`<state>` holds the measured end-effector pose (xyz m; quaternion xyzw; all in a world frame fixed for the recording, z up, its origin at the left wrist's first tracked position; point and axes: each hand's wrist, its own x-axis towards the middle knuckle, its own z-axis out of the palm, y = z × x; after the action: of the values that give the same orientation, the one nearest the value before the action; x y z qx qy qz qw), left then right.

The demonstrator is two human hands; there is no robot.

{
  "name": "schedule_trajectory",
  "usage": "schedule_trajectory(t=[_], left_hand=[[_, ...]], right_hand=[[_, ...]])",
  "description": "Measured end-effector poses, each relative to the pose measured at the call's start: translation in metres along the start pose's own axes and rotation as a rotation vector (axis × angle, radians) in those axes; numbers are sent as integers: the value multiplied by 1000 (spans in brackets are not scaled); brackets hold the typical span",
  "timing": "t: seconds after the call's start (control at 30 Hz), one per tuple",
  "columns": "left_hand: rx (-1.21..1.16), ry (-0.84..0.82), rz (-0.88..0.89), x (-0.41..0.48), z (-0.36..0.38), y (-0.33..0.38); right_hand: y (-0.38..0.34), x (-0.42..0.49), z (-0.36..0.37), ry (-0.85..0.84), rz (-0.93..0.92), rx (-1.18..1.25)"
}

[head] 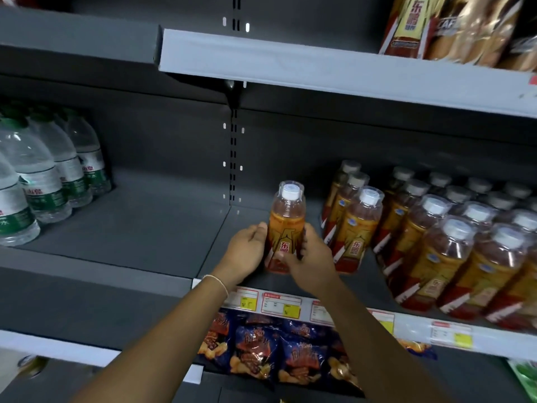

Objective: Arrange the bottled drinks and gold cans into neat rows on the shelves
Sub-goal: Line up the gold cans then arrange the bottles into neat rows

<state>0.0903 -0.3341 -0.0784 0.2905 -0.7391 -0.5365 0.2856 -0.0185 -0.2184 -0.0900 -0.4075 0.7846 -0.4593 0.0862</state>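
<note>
An orange drink bottle [286,225] with a white cap and red-gold label stands upright near the front of the middle shelf [220,257]. My left hand [247,251] grips its left side and my right hand [311,260] wraps its right side and lower label. To the right, several identical bottles [436,242] stand in rows on the same shelf; the nearest one [359,231] is a hand's width from the held bottle. Gold packaged cans [476,33] sit on the top shelf at the upper right.
Water bottles [37,175] with green labels line the left bay's shelf. Bare shelf floor lies between them and the held bottle. Price tags [280,305] run along the shelf edge. Blue snack bags [276,347] fill the shelf below.
</note>
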Motion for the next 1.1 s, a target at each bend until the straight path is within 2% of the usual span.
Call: schedule_trajectory(t=[0.27,0.63,0.83,1.1], left_hand=[[177,46,50,-33,53,26],[110,45,9,-61,111,40],[83,-9,-6,-61,123,44],[126,-50,44,-56,128,45]], right_hand=[[17,-37,-48,-8,-23,5],[53,-73,-87,154,-3,19],[60,-78,-97,169,25,94],[62,-75,-94,261,75,47]])
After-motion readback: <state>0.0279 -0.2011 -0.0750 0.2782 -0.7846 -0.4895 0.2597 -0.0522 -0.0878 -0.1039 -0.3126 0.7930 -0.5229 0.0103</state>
